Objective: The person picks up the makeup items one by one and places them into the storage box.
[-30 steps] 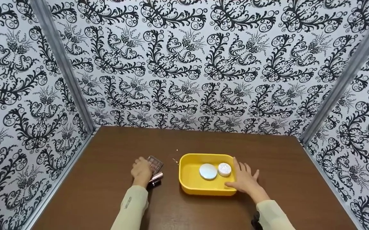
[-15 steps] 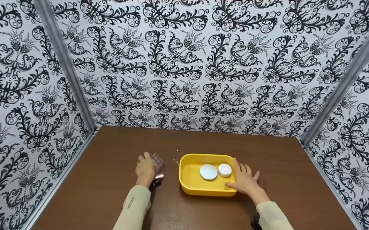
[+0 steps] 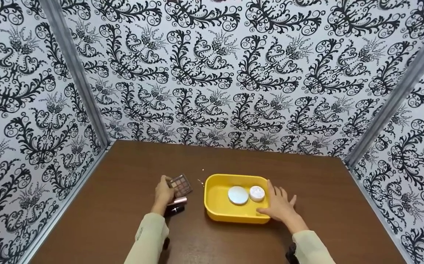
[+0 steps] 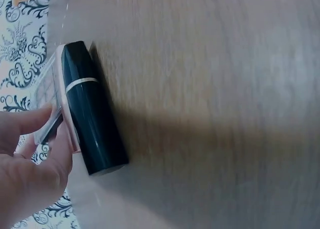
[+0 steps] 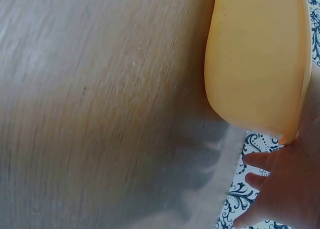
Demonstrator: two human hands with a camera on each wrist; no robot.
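Eyeshadow palette (image 3: 181, 186) over there, pinched by left hand (image 3: 163, 191), left of yellow tub (image 3: 234, 219), just beyond pink tube (image 3: 180, 200) and black tube (image 3: 176, 210). Right hand (image 3: 281, 207), fingers spread loose, touching tub's right rim.

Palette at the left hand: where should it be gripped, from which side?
Probably pinch the palette by its left edge, from the left, as the left hand does: it is thin and flat, and the pink tube lies close to its near side.
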